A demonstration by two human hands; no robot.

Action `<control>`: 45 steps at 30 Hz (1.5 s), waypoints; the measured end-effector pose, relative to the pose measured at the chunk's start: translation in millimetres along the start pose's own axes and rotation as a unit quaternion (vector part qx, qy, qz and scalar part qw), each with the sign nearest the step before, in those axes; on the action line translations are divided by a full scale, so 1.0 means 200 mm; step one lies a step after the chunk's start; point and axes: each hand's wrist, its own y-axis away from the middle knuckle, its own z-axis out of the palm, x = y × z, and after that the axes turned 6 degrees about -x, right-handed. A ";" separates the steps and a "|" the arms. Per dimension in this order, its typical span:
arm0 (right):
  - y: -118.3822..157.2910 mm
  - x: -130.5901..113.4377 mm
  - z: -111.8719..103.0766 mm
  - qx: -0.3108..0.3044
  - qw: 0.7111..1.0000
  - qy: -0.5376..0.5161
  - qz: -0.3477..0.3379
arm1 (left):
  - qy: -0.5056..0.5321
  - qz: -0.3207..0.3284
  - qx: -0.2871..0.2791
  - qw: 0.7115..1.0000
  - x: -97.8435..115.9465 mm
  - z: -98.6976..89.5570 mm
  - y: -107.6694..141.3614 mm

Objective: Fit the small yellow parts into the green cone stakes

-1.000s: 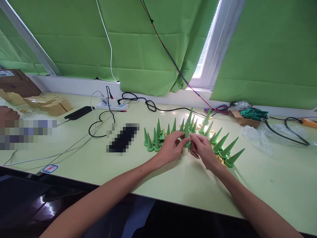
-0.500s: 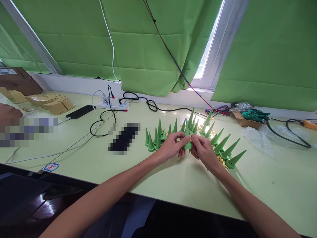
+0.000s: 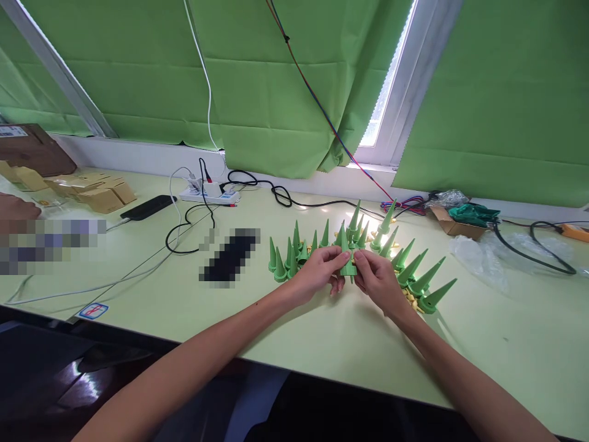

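Between my two hands, a green plastic spike (image 3: 345,253) is held point up over the table. My left hand (image 3: 321,271) grips its left side with thumb and fingers. My right hand (image 3: 378,277) is closed at the spike's right side, pinching a small pale yellow piece (image 3: 353,258) against it; the fingers hide most of that piece. More green spikes stand upright to the left (image 3: 280,269) and behind my hands. Others lean at the right, such as the front green spike (image 3: 436,299). Small yellow pieces (image 3: 413,299) lie in a heap among them.
A pixelated dark object (image 3: 230,256) lies left of my hands. Cables run from a power strip (image 3: 216,196) at the back. At the right are a small open carton (image 3: 453,222) and clear plastic bags (image 3: 481,261). Another person's hand (image 3: 18,209) is at the far left, near cardboard boxes (image 3: 108,195).
The held spike has tilted slightly, its tip shifting left and its base turning a little towards me. Both hands stay in almost the same place, still closed.
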 end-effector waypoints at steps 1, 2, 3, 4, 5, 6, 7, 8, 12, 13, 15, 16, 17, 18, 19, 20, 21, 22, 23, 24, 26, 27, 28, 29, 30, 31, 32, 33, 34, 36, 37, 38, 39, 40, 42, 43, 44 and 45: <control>0.00 0.00 0.00 0.000 1.000 0.002 0.000 | 0.004 -0.003 -0.001 1.000 0.00 0.00 0.00; 0.00 0.00 0.00 0.000 1.000 0.004 0.001 | 0.009 -0.007 -0.002 1.000 0.00 0.00 0.00; 0.00 0.00 -0.01 0.000 1.000 0.004 0.001 | 0.014 -0.011 -0.002 1.000 0.00 -0.01 0.00; 0.00 0.00 -0.01 -0.001 1.000 0.003 0.001 | 0.020 -0.016 -0.001 1.000 0.00 -0.01 0.00; 0.00 0.01 -0.01 -0.001 1.000 0.002 0.001 | 0.027 -0.021 -0.001 0.999 0.00 -0.01 0.00; 0.00 0.01 -0.01 -0.001 1.000 0.000 -0.001 | 0.033 -0.025 0.000 0.999 0.00 -0.01 -0.01; 0.00 0.02 -0.01 -0.001 1.000 -0.002 -0.002 | 0.037 -0.028 0.001 0.999 0.00 -0.01 -0.01; 0.00 0.02 -0.01 -0.002 1.000 -0.004 -0.003 | 0.040 -0.030 0.002 0.999 0.00 -0.01 -0.01; 0.00 0.02 -0.01 0.003 1.000 -0.011 -0.005 | 0.030 -0.020 0.003 0.999 0.00 0.00 0.00; 0.00 0.02 0.00 0.007 1.000 -0.016 -0.004 | 0.024 -0.017 0.003 1.000 0.00 0.00 0.00; 0.00 0.01 0.01 0.016 1.000 -0.026 0.001 | 0.013 -0.012 0.003 1.000 0.01 0.01 0.00; 0.00 0.01 0.01 0.019 0.999 -0.031 0.004 | 0.006 -0.009 0.004 1.000 0.01 0.01 0.01; 0.00 0.01 0.01 0.021 0.999 -0.034 0.005 | -0.002 -0.006 0.005 1.000 0.01 0.01 0.01; 0.00 0.01 0.01 0.021 0.999 -0.034 0.006 | -0.012 -0.001 0.007 1.000 0.01 0.01 0.01; 0.00 0.01 0.01 0.020 0.999 -0.032 0.007 | -0.026 0.005 0.011 1.000 0.01 0.01 0.01; -0.01 0.01 0.01 0.019 0.999 -0.028 0.006 | -0.044 0.014 0.015 0.999 0.00 0.01 0.01; -0.01 0.02 0.01 0.018 1.000 -0.023 0.005 | -0.064 0.024 0.020 0.997 0.00 0.01 0.01; -0.01 0.02 0.01 0.016 1.000 -0.019 0.005 | -0.085 0.035 0.024 0.996 0.00 0.02 0.01; -0.01 0.03 0.00 0.014 1.000 -0.016 0.006 | -0.104 0.044 0.027 0.993 -0.01 0.02 0.01; -0.01 0.03 0.00 0.014 1.000 -0.016 0.007 | -0.120 0.051 0.028 0.991 -0.01 0.02 0.01; -0.01 0.03 0.00 0.013 1.000 -0.019 0.011 | -0.140 0.056 0.030 0.988 -0.01 0.02 0.01; -0.01 0.03 0.00 0.014 1.000 -0.021 0.012 | -0.145 0.057 0.031 0.987 -0.01 0.02 0.01; -0.01 0.02 0.00 0.016 1.000 -0.021 0.013 | -0.150 0.058 0.032 0.987 -0.01 0.02 0.01; -0.01 0.02 0.00 0.017 1.000 -0.022 0.014 | -0.153 0.059 0.033 0.986 -0.01 0.02 0.01; -0.01 0.02 0.00 0.018 0.999 -0.023 0.015 | -0.158 0.060 0.034 0.985 -0.01 0.02 0.02; -0.01 0.01 0.00 0.019 0.999 -0.023 0.016 | -0.163 0.061 0.034 0.984 -0.01 0.02 0.02; -0.01 0.01 0.00 0.021 0.999 -0.025 0.017 | -0.171 0.060 0.035 0.983 -0.01 0.02 0.02; -0.01 0.01 0.00 0.022 0.999 -0.026 0.018 | -0.182 0.060 0.037 0.981 -0.01 0.02 0.02; -0.02 0.01 0.00 0.023 0.999 -0.027 0.020 | -0.193 0.060 0.040 0.978 -0.01 0.02 0.02; -0.02 0.02 0.00 0.024 0.999 -0.027 0.023 | -0.219 0.069 0.048 0.972 -0.02 0.02 0.02; -0.02 0.03 0.00 0.024 0.999 -0.025 0.024 | -0.233 0.080 0.053 0.968 -0.02 0.02 0.02; -0.02 0.03 0.00 0.023 0.999 -0.022 0.026 | -0.251 0.096 0.057 0.961 -0.02 0.02 0.02; -0.02 0.04 -0.01 0.021 0.999 -0.018 0.028 | -0.274 0.116 0.060 0.953 -0.02 0.02 0.02; -0.02 0.04 -0.01 0.019 0.999 -0.014 0.030 | -0.302 0.136 0.061 0.942 -0.02 0.02 0.02; -0.02 0.04 -0.01 0.017 0.999 -0.008 0.036 | -0.362 0.173 0.057 0.914 -0.03 0.01 0.02; -0.02 0.04 -0.01 0.015 0.999 -0.007 0.038 | -0.389 0.188 0.054 0.900 -0.03 0.01 0.02; -0.03 0.04 -0.01 0.014 0.999 -0.007 0.040 | -0.410 0.202 0.050 0.888 -0.03 0.01 0.02; -0.03 0.04 -0.01 0.012 0.999 -0.007 0.042 | -0.426 0.214 0.046 0.878 -0.03 0.00 0.02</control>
